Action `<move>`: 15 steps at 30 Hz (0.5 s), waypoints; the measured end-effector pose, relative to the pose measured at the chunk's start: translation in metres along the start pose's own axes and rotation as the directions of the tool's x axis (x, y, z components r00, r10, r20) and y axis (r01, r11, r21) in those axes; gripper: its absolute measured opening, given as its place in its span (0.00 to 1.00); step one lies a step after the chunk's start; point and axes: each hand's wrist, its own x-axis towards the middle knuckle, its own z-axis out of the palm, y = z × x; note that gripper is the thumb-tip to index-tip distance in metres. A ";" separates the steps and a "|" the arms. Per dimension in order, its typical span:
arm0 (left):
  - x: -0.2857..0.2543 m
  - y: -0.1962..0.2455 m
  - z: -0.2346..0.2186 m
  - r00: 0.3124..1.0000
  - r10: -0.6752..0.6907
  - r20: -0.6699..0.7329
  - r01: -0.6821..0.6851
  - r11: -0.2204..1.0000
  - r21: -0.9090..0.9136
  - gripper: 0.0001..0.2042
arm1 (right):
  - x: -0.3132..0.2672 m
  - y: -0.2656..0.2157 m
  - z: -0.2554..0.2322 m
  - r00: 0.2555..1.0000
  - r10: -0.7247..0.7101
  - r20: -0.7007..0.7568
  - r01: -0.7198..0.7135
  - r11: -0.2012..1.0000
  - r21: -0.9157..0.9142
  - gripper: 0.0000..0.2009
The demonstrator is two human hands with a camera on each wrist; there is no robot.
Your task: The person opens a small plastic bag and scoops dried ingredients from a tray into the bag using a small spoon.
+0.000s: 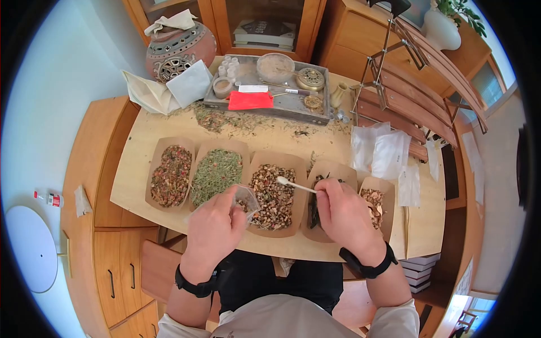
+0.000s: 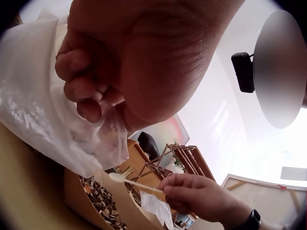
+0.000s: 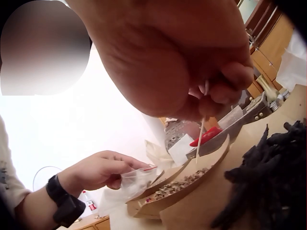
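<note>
My left hand (image 1: 217,225) grips a clear plastic bag (image 1: 248,204) with some dried pieces in it; in the left wrist view the bag (image 2: 91,139) hangs from curled fingers. My right hand (image 1: 346,214) pinches a thin pale spoon (image 1: 293,184), its small bowl over the tray of brown chopped pieces (image 1: 273,194). Whether the bowl holds anything cannot be told. Beside that tray stand one of green dried herb (image 1: 218,172), one of red-brown mix (image 1: 171,176), one of dark pieces (image 3: 268,167) partly under my right hand, and one of pale flakes (image 1: 373,203).
A grey wooden tray (image 1: 208,103) with jars, a red packet (image 1: 251,100) and a brass burner (image 1: 310,79) stands at the back. Left of it is a clay pot (image 1: 180,50). Plastic bags (image 1: 389,151) and a folding slatted rack (image 1: 406,90) are at the right. Herb scraps lie on the table (image 1: 141,135).
</note>
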 end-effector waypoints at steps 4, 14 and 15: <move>0.000 -0.002 0.000 0.999 0.028 -0.019 -0.028 1.000 0.001 0.19 | 0.000 0.013 0.009 0.998 -0.055 -0.002 0.055 0.992 -0.116 0.01; 0.000 0.001 -0.004 1.000 0.011 -0.009 -0.011 1.000 -0.011 0.20 | 0.005 0.011 0.030 0.905 0.162 0.392 -0.308 0.888 0.342 0.09; 0.000 0.000 -0.004 1.000 0.010 -0.006 -0.010 1.000 -0.008 0.20 | 0.005 0.014 0.031 0.889 0.176 0.423 -0.353 0.852 0.387 0.09</move>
